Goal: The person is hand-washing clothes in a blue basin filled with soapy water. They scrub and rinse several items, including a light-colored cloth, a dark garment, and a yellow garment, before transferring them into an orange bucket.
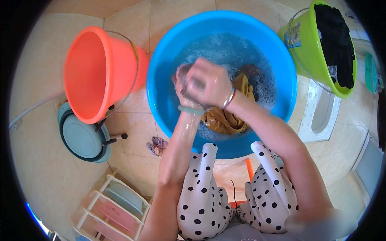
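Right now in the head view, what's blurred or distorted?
Head view: both hands, left hand and right hand, are motion-smeared over the blue basin, fingers indistinct; the orange bucket and green bucket stay sharp. Fisheye bends tile lines near the rim, corners are black. Light is bright and even, sheen on the foam.

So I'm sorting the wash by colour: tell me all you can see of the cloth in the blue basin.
The mustard-yellow cloth lies crumpled and wet in the blue basin, partly sunk in sudsy water. Its upper part is gripped between the left hand and right hand, bunched together above the water. A darker piece shows behind it.
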A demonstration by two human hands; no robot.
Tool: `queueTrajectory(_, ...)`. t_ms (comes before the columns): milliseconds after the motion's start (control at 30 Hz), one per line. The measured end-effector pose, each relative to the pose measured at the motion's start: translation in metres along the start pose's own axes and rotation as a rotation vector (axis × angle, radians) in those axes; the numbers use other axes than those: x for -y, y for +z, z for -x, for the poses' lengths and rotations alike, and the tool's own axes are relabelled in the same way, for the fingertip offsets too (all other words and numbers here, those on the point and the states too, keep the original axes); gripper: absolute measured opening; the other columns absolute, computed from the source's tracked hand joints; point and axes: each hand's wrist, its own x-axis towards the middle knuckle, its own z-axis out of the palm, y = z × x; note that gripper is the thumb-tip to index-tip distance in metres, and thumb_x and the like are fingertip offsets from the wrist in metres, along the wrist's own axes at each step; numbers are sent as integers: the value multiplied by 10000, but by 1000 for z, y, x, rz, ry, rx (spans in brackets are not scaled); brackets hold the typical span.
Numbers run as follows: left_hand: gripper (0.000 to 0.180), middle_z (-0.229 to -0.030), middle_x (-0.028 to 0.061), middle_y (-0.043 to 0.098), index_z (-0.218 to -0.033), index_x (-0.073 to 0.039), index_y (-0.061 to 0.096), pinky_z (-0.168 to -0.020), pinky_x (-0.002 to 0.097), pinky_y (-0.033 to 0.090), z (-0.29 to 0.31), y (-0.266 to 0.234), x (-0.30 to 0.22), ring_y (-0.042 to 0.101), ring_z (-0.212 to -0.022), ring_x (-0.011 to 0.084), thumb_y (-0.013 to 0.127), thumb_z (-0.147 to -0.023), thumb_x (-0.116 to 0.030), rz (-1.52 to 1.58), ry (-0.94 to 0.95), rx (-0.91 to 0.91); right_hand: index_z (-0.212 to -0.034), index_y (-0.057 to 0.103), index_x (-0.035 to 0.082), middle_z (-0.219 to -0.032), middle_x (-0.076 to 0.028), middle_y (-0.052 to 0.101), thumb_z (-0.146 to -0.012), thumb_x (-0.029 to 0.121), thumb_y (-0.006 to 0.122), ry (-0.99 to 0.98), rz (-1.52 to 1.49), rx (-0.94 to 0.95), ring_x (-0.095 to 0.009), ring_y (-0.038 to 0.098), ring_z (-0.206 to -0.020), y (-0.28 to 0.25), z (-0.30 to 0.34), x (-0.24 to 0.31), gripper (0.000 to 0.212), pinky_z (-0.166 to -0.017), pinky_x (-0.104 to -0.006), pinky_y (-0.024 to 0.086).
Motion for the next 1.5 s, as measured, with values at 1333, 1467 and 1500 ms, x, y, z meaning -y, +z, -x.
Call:
queueTrajectory(1333,204,-906,-34,606,-1093,-124,558,-428,187,202,75,139,-115,310,-498,10,614,-910,-53,-615,-351,6,-1317,513,47,-1181,-66,571,-857,223,724,792,-1000,302,-137,522,-1093,-52,65,-63,536,-914,-307,459)
queueTrajectory(1467,236,-817,-45,631,-1046,-137,568,-446,179,205,88,153,-137,445,-607,-25,679,-854,-56,-905,-96,-74,-1096,608,30,-913,5,607,-895,313,693,743,-872,227,-70,539,-883,-48,54,-55,357,-834,-274,469)
queueTrajectory(1500,241,-765,-55,624,-1048,-129,579,-446,176,212,93,160,-146,479,-635,-32,684,-843,-56,-910,-8,-152,-1072,615,34,-902,12,610,-909,331,674,735,-775,201,-67,544,-870,-59,44,-53,344,-822,-268,470)
